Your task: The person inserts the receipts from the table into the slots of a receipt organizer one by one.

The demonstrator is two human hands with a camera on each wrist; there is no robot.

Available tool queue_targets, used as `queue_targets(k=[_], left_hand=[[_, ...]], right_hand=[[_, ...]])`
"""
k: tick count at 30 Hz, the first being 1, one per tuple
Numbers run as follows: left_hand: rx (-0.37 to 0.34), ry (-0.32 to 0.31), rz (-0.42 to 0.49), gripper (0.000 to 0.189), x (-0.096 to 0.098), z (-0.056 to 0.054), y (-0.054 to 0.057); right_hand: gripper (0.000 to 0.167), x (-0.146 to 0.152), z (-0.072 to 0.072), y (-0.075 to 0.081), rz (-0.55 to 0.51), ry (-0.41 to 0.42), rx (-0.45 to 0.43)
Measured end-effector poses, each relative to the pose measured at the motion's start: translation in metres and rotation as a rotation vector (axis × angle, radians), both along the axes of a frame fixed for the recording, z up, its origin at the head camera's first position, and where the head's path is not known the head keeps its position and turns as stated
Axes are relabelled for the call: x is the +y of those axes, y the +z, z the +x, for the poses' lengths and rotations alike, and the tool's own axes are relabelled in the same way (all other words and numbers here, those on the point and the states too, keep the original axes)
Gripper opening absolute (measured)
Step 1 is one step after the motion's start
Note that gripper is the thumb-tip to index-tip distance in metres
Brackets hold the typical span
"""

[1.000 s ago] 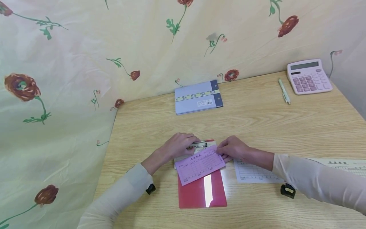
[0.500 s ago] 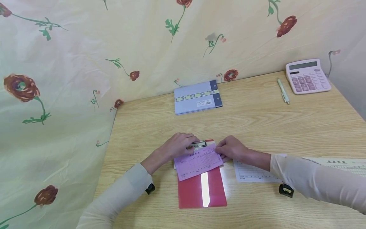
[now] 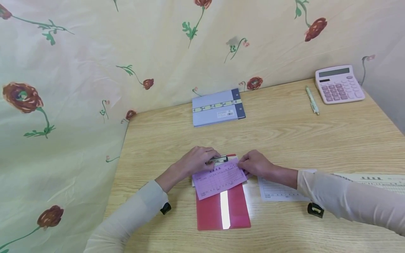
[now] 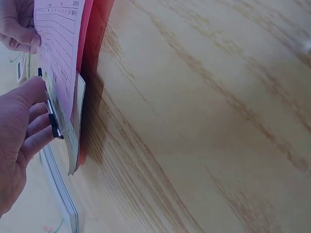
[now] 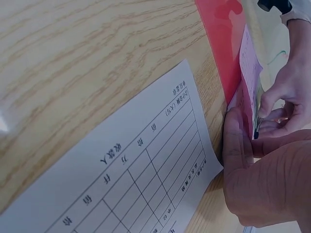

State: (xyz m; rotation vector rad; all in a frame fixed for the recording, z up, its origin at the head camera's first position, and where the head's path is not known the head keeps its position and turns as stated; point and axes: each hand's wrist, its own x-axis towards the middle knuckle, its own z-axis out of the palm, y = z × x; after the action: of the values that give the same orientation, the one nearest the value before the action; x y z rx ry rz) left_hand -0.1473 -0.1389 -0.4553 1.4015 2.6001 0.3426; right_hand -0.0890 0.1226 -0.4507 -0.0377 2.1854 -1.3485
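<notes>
A red clipboard point(image 3: 223, 214) lies on the wooden table in front of the person. At its top edge the left hand point(image 3: 198, 160) grips the metal clip point(image 3: 223, 159), thumb on the near side and fingers beyond it, as the left wrist view also shows. A pink printed form point(image 3: 219, 180) lies slanted over the upper board, its top edge close below the clip. Its right end is pinched by the right hand point(image 3: 257, 163). Pale paper point(image 4: 74, 145) shows beneath the pink form in the left wrist view. Whether the clip's jaw is raised cannot be made out.
A white printed form point(image 3: 275, 191) lies right of the clipboard, partly under the right forearm, with a cream form point(image 3: 379, 180) farther right. Toward the back are a blue binder point(image 3: 210, 113), a pen point(image 3: 312, 101) and a pink calculator point(image 3: 339, 88). Floral cloth point(image 3: 164, 45) hangs behind.
The pink form has shifted up and slightly left, closer to the clip, mostly in the first half second. The right hand has moved slightly left with it; the left hand stays at the clip.
</notes>
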Motion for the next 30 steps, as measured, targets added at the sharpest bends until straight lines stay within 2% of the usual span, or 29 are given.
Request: queue_targets(k=[9,18,30], left_hand=[[-0.002,0.004,-0.015,0.034,0.001,0.0,0.0],[-0.007,-0.003,0.003,0.035,0.0,0.0,0.0],[-0.005,-0.002,-0.001,0.035,0.001,0.0,0.0]], right_hand=[[0.026,-0.001,-0.001,-0.001,-0.027,-0.018,-0.033],[0.026,-0.006,0.002,-0.003,-0.064,-0.079,-0.066],[0.032,-0.01,0.002,-0.004,-0.059,-0.112,-0.049]])
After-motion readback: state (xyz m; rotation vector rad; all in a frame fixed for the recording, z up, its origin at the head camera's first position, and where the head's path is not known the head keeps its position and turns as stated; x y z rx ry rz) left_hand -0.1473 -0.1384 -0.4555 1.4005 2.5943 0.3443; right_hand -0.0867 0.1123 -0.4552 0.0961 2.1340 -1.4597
